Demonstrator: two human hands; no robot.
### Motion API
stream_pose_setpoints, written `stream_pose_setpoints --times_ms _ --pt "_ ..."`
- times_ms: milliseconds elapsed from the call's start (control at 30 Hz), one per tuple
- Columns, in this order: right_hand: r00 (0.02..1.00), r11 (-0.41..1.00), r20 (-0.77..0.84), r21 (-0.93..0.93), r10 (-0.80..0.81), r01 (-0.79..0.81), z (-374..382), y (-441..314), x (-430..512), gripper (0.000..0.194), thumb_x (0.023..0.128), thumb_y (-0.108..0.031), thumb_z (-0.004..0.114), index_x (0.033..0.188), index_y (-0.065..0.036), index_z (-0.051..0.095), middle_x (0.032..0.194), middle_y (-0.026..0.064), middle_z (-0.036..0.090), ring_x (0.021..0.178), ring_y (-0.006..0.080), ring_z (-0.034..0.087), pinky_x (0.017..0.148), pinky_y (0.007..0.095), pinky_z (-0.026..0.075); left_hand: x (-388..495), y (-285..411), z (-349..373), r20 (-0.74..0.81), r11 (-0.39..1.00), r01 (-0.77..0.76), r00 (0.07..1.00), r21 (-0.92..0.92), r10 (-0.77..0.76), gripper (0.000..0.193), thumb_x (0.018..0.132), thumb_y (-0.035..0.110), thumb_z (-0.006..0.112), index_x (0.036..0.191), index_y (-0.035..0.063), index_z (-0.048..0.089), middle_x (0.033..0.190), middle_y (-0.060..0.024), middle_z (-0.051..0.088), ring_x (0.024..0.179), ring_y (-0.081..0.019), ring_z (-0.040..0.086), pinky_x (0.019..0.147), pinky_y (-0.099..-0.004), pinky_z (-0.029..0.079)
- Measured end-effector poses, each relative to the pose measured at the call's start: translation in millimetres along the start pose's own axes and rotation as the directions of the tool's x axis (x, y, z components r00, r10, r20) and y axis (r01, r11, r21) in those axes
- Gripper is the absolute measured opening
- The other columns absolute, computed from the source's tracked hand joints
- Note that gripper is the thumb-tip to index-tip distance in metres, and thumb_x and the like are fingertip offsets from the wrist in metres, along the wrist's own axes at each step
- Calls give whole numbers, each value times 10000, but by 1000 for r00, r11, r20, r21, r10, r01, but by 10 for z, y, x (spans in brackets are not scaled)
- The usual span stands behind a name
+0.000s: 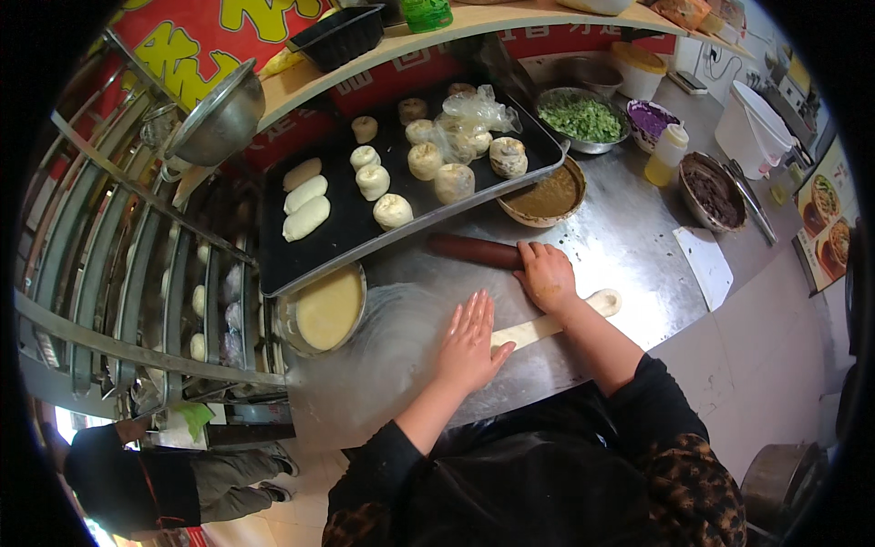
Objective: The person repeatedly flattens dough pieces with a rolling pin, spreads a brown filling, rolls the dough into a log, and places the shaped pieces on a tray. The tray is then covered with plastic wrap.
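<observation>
A long, flattened strip of dough (536, 334) lies across the metal worktop, with a rounded, thicker right end. My left hand (472, 335) rests flat over the strip's left end, fingers stretched out and hiding that end. My right hand (547, 273) grips the right end of a dark brown rolling pin (472, 251), which lies beyond the strip. My right forearm crosses above the dough. Just behind the pin, a black baking tray (328, 263) holds several round dough rolls (372, 182) and oval dough pieces (306, 217), some partly covered by clear plastic (478, 113).
Left of my hands stands a bowl of pale yellow liquid (329, 308), beside a tray rack (137, 349). Rightward are brown paste (550, 195), chopped greens (581, 119), a squeeze bottle (666, 154), dark filling (712, 191) and a white scraper (707, 263). A person (137, 478) stands lower left.
</observation>
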State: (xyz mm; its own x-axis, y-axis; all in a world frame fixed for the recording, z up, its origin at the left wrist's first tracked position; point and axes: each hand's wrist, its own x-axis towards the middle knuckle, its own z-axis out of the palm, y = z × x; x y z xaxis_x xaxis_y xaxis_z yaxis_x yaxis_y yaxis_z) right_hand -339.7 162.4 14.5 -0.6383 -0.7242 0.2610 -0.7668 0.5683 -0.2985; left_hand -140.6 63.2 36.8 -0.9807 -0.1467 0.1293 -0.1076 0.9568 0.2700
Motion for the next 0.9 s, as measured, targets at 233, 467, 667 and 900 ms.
stream_pose_setpoints --times_ms 233,467,667,900 --pt "985 990 103 43 -135 131 -248 163 -145 460 804 -229 729 1221 -103 582 1101 104 633 1070 301 591 914 423 473 -179 -176 118 53 994 98 994 -55 -95 786 903 408 610 1496 -26 331 1600 -187 264 1504 -319 200 1223 -447 152" --pt "733 735 53 22 -678 678 -359 -124 -487 464 844 -225 656 1299 -187 574 1253 45 605 1229 266 540 1086 462 380 -771 -40 -246 -208 974 200 953 -109 -219 585 891 290 670 1375 17 489 1365 -185 487 1216 -400 472 1021 -493 406" --pt "716 740 186 184 -673 647 44 -1075 -426 633 918 -516 570 1431 -158 476 1411 100 514 1397 287 392 1190 541 206 -1263 -113 -133 -56 942 332 941 -44 -334 714 833 211 737 1412 -51 411 1308 -223 524 1152 -392 525 992 -441 446" --pt "574 637 278 366 -770 678 664 -2387 103 673 894 -670 489 1200 -97 665 1136 101 648 1159 290 567 1069 456 359 -1798 -746 -388 -60 843 534 841 -66 -537 705 773 169 782 1371 -7 453 1258 -224 540 1151 -414 519 992 -460 437"
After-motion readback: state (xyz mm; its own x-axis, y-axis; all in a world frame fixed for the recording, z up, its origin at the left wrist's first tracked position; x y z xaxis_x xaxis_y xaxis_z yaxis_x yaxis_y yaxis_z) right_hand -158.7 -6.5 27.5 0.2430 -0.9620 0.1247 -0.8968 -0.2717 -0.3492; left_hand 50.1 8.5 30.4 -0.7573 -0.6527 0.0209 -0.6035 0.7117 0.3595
